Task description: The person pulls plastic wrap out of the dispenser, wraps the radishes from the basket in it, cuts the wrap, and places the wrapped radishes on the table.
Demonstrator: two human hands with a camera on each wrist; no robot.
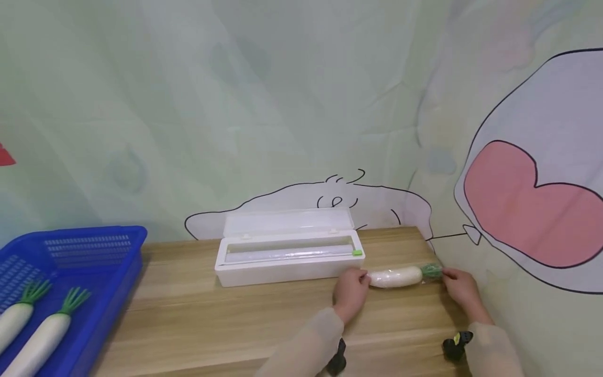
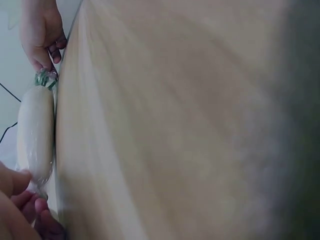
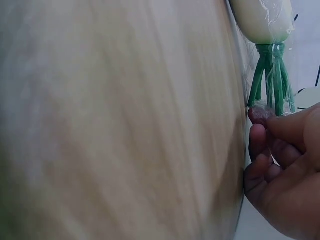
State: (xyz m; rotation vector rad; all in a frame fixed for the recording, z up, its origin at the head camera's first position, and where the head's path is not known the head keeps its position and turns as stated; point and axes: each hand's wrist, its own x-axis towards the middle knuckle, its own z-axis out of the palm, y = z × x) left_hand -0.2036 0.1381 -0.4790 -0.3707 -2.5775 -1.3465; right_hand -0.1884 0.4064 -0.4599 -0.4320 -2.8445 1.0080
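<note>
Pale beige sleeves (image 1: 306,340) nearest me, a small black device (image 1: 456,346) at the right wrist, all over wood-grain table (image 1: 212,319). Near left: blue plastic basket (image 1: 140,230), two white radishes (image 1: 43,340) with green tops inside it, no film visible on them.

Next out, both hands at work. Left hand (image 1: 350,292): thumb and fingers together, pinching gathered clear film (image 2: 44,176) at the left end of the wrapped radish (image 1: 394,278). Right hand (image 1: 463,292): thumb and forefinger clamped on film just past the green leaves (image 1: 431,270). The radish lies crosswise on the right part of the table, between my hands, leaves to the right.

Method, my judgement: pull both ends lightly and evenly so the film lies snug; gather close to the body on the left; on the right, leave the stalks some room, since a hard twist there could bend them or tear the film. Smooth the wrinkles before tucking the ends under.

Farther, left of the radish: white dispenser box (image 1: 282,272), lid (image 1: 288,222) raised, film roll (image 1: 289,254) inside, green slider (image 1: 357,253) at its right end. Farthest: printed backdrop (image 1: 282,104), pink heart (image 1: 523,204) at right.
</note>
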